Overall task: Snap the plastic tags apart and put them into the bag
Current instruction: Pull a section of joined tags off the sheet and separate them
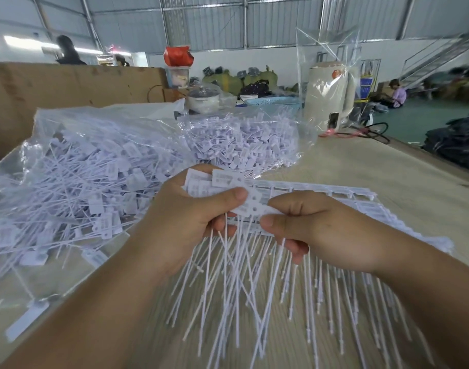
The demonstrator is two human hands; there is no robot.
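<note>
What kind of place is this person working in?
Probably a warehouse or packing workshop: corrugated metal walls, a long worktable with clear bags of loose plastic tags, and stuffed sacks piled on the floor behind.

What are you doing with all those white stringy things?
A person is breaking white plastic tags apart. The left hand holds a bunch of loose tags already snapped off, their thin tails hanging down. The right hand grips the strip of joined tags lying on the table. To the left, a clear bag is already heaped with separated tags.
</note>
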